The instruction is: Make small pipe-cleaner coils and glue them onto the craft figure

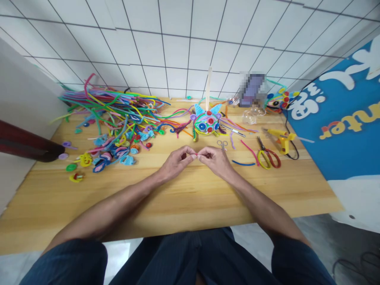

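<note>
1. L hand [175, 161] & R hand [216, 160] meet nearly tip to tip, each pinched narrow on a small red piece [196, 154], prob. pipe cleaner.
2. It's betw. the fingertips, over the table [190, 194], on the person's side of the fuzzy face [207, 123].
3. Prob. v. light: soft fuzz, bendy wire, not slippery or fragile.
4. Best held by its ends, I'd guess, thumb + finger; fingers hide most of it.

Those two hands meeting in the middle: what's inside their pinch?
A small bit of something red shows where the left hand and right hand meet. The rest is covered by the hands themselves, so its full shape can't be seen.
</note>
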Available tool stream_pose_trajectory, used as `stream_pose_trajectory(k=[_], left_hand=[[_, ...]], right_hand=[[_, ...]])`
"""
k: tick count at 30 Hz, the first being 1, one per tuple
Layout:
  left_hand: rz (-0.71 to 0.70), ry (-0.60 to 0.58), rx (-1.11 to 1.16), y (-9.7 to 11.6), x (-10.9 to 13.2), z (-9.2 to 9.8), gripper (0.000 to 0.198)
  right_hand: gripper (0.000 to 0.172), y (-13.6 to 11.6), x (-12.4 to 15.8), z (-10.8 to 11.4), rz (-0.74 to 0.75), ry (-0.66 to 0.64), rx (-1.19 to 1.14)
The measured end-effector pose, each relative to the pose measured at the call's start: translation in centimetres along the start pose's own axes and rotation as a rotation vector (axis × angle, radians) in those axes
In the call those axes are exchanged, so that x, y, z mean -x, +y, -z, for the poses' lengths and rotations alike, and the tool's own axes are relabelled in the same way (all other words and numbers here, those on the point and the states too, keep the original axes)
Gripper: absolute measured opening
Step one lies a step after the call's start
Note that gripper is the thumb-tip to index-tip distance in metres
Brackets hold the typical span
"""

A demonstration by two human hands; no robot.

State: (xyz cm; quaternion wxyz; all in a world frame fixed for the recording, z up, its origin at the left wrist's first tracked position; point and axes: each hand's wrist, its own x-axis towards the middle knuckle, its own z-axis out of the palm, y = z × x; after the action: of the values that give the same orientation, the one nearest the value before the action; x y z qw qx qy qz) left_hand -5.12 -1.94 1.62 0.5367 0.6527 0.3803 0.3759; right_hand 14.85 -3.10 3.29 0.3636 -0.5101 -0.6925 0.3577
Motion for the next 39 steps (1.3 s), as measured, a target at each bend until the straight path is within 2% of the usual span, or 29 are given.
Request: stream_pose_trajectory(k=[3,5,8,13,17,22,25,32,35,39], left_hand=[[-0.143,-0.024,-0.246,0.4,-0.2,0.7,0.022],[-0.186,-0.023,-0.295,0.4,-0.2,0.9,0.019],[-0.168,-0.004,-0.281,0.2,0.0,0.7,0.020],[-0.070,0.080,-0.090,0.0,0.3,0.0,0.029],[0.052,0.147,0.134,0.0,0.4,-0.6,0.038],[0.151,0.183,0.392,-0.3,0.3,-1.4,0.047],[0.132,0.195,0.389,-0.3,0.4,-1.6,0.046],[0.024,0.201,0.186,0.2,0.8,-1.2,0.038],[-0.006,0.228,0.143,0.4,1.0,-1.3,0.035],[-0.004,0.261,0.199,0.1,1.1,-1.9,0.034]], right_hand=[[0.009,-0.2,0.1,0.4,0.109,-0.009,0.135],[0.010,-0.3,0.0,0.7,0.117,-0.047,0.134],[0.012,-0.4,-0.2,1.1,0.081,-0.075,0.110],[0.010,0.3,-0.4,0.6,-0.044,-0.012,-0.024],[0.021,0.8,-0.2,-1.0,-0.182,0.019,-0.261],[0.023,0.5,0.0,-2.0,-0.175,0.062,-0.358],[0.019,0.2,0.1,-2.0,-0.129,0.096,-0.319],[0.010,-0.7,0.5,-0.8,0.080,0.191,-0.036],[0.010,-1.0,0.6,-0.8,0.104,0.197,0.014],[0.012,-1.1,0.6,-1.4,0.074,0.196,0.018]])
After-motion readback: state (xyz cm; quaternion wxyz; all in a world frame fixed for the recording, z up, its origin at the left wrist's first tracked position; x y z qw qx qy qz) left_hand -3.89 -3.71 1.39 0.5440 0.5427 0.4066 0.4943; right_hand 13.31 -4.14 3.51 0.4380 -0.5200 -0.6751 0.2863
